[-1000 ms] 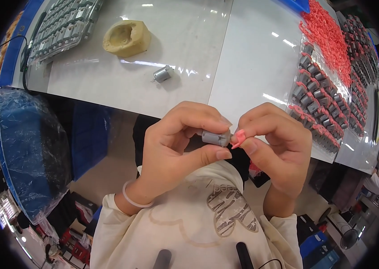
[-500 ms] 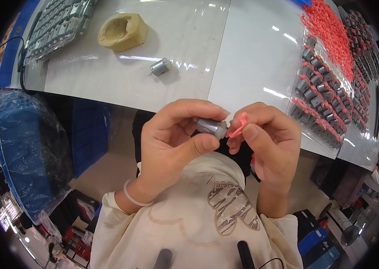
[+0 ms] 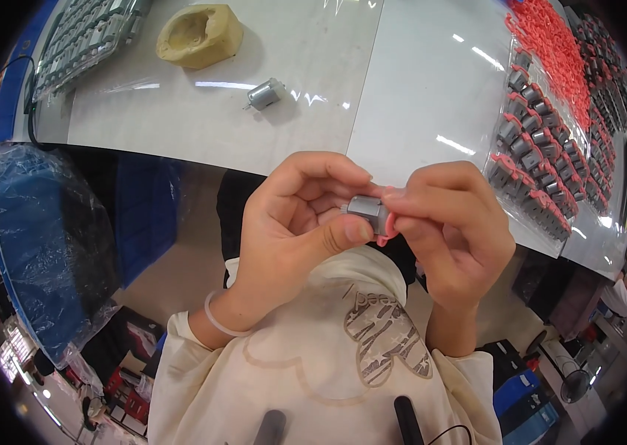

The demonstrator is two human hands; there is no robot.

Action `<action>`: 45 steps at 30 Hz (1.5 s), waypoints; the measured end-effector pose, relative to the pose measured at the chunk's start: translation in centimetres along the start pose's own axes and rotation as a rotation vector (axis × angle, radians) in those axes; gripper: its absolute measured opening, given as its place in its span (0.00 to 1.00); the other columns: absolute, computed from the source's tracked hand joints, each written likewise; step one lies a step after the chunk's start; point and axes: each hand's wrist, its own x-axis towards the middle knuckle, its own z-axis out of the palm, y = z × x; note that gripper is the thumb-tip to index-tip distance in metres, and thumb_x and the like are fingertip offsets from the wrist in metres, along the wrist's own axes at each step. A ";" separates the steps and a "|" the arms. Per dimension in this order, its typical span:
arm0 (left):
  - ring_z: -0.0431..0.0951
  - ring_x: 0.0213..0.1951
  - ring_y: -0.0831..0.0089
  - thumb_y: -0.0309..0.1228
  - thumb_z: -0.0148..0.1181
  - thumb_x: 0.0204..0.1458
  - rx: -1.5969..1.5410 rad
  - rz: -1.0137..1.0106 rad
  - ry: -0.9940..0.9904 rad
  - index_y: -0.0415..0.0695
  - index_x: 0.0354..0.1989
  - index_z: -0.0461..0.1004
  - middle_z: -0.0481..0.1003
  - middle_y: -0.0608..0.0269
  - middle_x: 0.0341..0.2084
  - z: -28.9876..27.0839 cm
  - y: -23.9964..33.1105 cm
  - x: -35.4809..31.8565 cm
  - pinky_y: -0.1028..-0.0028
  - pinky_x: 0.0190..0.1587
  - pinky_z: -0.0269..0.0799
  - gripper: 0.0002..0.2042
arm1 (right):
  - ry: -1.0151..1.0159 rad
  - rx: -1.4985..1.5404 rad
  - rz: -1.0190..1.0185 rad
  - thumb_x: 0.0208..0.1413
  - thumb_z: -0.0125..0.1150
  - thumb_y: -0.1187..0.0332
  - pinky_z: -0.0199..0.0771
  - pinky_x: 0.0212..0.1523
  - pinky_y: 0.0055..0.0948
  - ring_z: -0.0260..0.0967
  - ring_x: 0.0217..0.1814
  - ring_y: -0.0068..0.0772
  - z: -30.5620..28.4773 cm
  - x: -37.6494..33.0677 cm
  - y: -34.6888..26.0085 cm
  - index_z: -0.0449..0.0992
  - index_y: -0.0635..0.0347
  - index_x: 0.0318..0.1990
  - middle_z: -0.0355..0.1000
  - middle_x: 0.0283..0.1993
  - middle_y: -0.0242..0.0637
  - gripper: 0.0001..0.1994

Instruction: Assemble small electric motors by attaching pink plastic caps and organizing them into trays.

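Observation:
My left hand pinches a small grey metal motor between thumb and fingers, just below the table's front edge. My right hand presses a red plastic cap against the motor's right end, and its fingertips cover most of the cap. Both hands meet close above my lap. A second grey motor lies loose on the white table beyond the hands.
Rows of grey motors with red caps lie on a clear bag at the right, with a heap of loose red caps behind. A tan foam block and a grey parts tray sit far left. A blue bin in plastic wrap stands at my left.
Both hands have stayed together on the motor while the red cap has been pushed closer onto its end. The view has shifted slightly, so the table items sit higher in frame.

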 end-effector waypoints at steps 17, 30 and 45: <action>0.74 0.40 0.75 0.19 0.61 0.45 -0.223 -0.208 -0.134 0.35 0.40 0.65 0.71 0.54 0.37 -0.2 -0.5 -0.1 0.78 0.43 0.72 0.14 | -0.096 -0.190 -0.252 0.33 0.68 0.57 0.59 0.31 0.23 0.61 0.32 0.27 -1.5 -0.3 1.1 0.80 0.50 0.29 0.70 0.31 0.29 0.13; 0.72 0.34 0.79 0.20 0.64 0.42 -0.168 -0.175 -0.122 0.44 0.23 0.54 0.73 0.45 0.37 1.5 -1.4 -0.5 0.80 0.38 0.72 0.19 | -0.167 -0.016 -0.114 0.33 0.69 0.57 0.52 0.29 0.23 0.56 0.27 0.25 -2.3 -1.1 1.1 0.80 0.48 0.25 0.64 0.27 0.26 0.10; 0.71 0.37 0.73 0.24 0.63 0.45 -0.135 -0.292 0.012 0.45 0.33 0.57 0.72 0.55 0.35 2.4 -1.7 0.8 0.74 0.43 0.67 0.17 | 0.136 0.164 0.190 0.30 0.74 0.64 0.62 0.30 0.24 0.61 0.30 0.27 -1.7 -1.9 0.5 0.76 0.58 0.32 0.64 0.32 0.37 0.18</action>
